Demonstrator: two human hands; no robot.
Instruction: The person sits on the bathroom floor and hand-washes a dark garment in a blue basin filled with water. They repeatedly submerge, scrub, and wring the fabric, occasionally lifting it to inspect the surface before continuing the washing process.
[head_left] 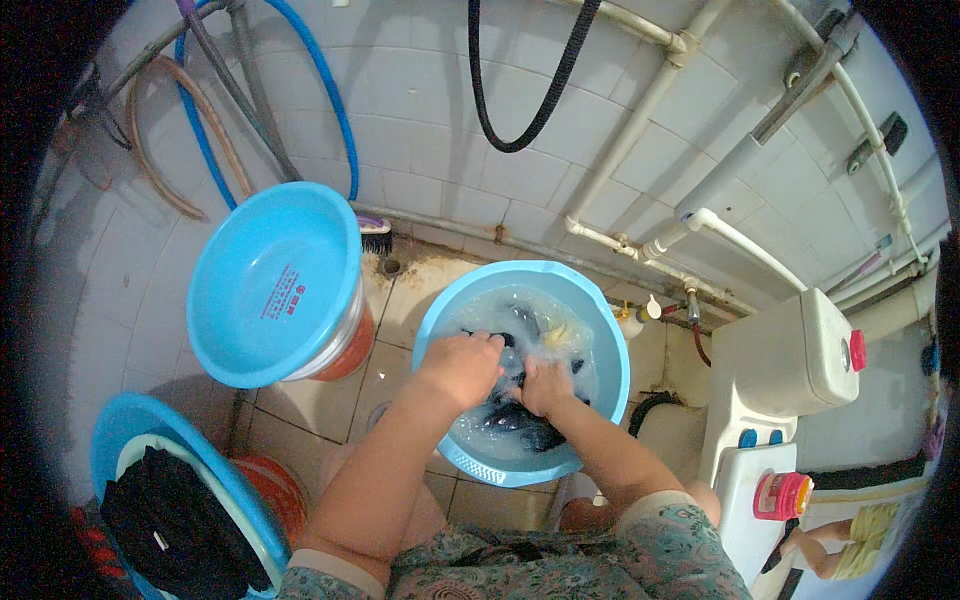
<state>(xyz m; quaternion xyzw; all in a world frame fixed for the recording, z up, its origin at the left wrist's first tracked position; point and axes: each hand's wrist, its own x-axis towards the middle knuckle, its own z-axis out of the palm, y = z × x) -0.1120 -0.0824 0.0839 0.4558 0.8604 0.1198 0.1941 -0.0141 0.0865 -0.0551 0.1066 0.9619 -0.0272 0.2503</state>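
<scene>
A light blue basin on the tiled floor in front of me holds sudsy water and dark wet clothes. My left hand, over the basin's left half, is closed on a bunch of dark cloth, part of which shows at its knuckles. Just right of it, my right hand points down into the suds with its fingers pressed around dark cloth; its fingertips are partly hidden by water and fabric. Beyond the right hand floats a yellowish patch of cloth or foam.
An empty blue basin rests on a bucket at the left. Nearer, another blue tub holds black clothes. A scrubbing brush lies by the wall. At the right stand a toilet and a red-lidded jar.
</scene>
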